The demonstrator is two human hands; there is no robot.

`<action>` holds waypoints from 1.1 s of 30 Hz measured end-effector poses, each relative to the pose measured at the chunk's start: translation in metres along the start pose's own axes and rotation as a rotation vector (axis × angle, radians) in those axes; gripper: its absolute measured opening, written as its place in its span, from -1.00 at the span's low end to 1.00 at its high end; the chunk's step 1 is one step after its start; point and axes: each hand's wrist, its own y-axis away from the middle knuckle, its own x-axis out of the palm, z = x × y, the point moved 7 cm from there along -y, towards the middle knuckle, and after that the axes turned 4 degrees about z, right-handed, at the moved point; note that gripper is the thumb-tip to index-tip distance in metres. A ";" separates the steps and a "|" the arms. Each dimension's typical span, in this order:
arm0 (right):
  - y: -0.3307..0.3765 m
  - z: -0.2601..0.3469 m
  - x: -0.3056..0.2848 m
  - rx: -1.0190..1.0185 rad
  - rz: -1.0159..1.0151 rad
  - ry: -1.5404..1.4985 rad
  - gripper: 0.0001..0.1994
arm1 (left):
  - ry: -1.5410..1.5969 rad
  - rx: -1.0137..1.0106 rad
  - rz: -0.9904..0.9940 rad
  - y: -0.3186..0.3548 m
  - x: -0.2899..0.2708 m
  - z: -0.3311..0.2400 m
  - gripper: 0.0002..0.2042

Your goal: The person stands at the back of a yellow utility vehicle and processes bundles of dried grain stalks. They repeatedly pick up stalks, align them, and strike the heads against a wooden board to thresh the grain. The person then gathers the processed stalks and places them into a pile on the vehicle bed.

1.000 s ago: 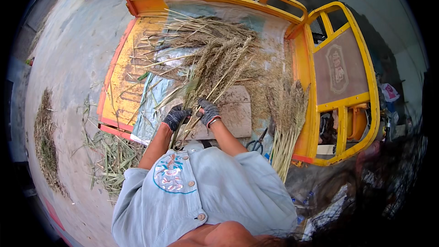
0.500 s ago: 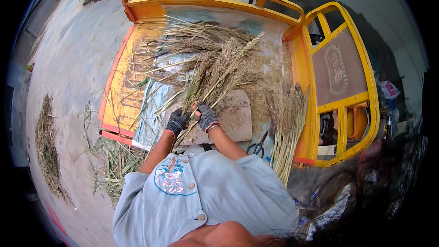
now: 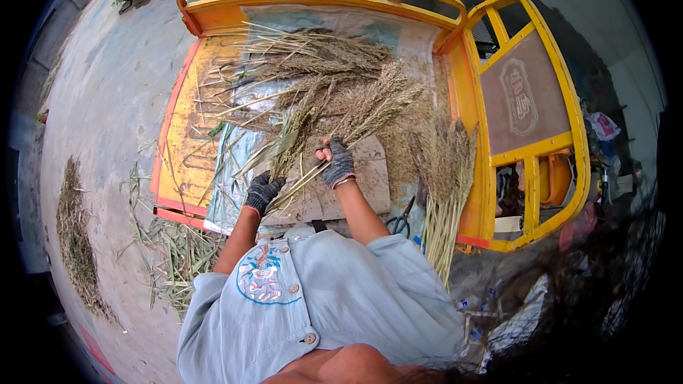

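Left gloved hand (image 3: 262, 192) clenched on stalk ends of reed bundle (image 3: 334, 117), low on wooden board (image 3: 356, 185) in yellow cart bed (image 3: 192, 135); right gloved hand (image 3: 338, 162) has slid up stems since a second ago, pinching a few, apparently sorting

A bundle of dry tan grass stalks (image 3: 334, 121) with feathery seed heads lies slanted across the cart bed, fanning away.

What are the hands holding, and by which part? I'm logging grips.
Both hold one bundle of dry stalks by its bare stem end: left hand lowest, right hand just above.
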 end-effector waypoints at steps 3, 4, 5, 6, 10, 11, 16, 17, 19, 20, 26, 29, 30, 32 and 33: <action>-0.004 0.002 -0.029 -0.011 -0.139 0.056 -0.82 | 0.127 -0.182 0.123 -0.003 0.010 -0.034 -0.83; -0.003 -0.001 -0.035 -0.019 -0.176 0.089 -0.81 | 0.145 -0.169 0.167 -0.002 0.017 -0.055 -0.81; -0.005 -0.010 -0.039 -0.017 -0.107 0.026 -0.82 | 0.208 -0.135 0.240 -0.005 0.026 -0.070 -0.79; -0.007 -0.024 -0.047 0.025 -0.108 0.079 -0.85 | 0.172 -0.132 0.232 -0.006 0.031 -0.082 -0.77; -0.015 -0.070 -0.047 0.126 0.034 0.625 -0.92 | -0.012 0.065 0.247 -0.020 0.046 -0.098 -0.66; -0.015 -0.075 -0.032 0.004 0.252 0.853 -0.92 | -0.191 0.032 0.076 -0.012 0.050 -0.113 -0.68; -0.021 -0.085 -0.062 0.371 0.097 0.369 -0.91 | 0.117 -0.038 0.250 -0.026 0.066 -0.097 -0.71; 0.005 -0.077 -0.014 0.443 -0.008 0.388 -0.89 | 0.174 -0.098 0.232 -0.019 0.060 -0.095 -0.72; 0.012 -0.066 -0.009 0.398 -0.080 0.466 -0.88 | 0.173 -0.048 0.413 -0.019 0.070 -0.103 -0.74; 0.013 -0.063 -0.010 0.379 -0.114 0.504 -0.87 | 0.230 -0.085 0.342 -0.023 0.064 -0.096 -0.75; 0.020 -0.065 0.002 0.287 0.025 0.579 -0.85 | 0.227 -0.105 0.245 -0.025 0.065 -0.089 -0.74; 0.010 -0.068 -0.017 0.233 0.110 0.789 -0.89 | 0.228 -0.047 0.333 -0.019 0.067 -0.106 -0.85; 0.000 -0.072 -0.035 0.178 0.084 0.733 -0.90 | 0.244 -0.024 0.396 -0.016 0.068 -0.113 -0.86; -0.007 -0.077 -0.048 0.122 0.021 0.609 -0.91 | 0.350 -0.013 0.359 -0.016 0.068 -0.118 -0.81; -0.010 -0.079 -0.057 0.115 -0.019 0.538 -0.91 | 0.340 0.023 0.361 -0.015 0.067 -0.124 -0.79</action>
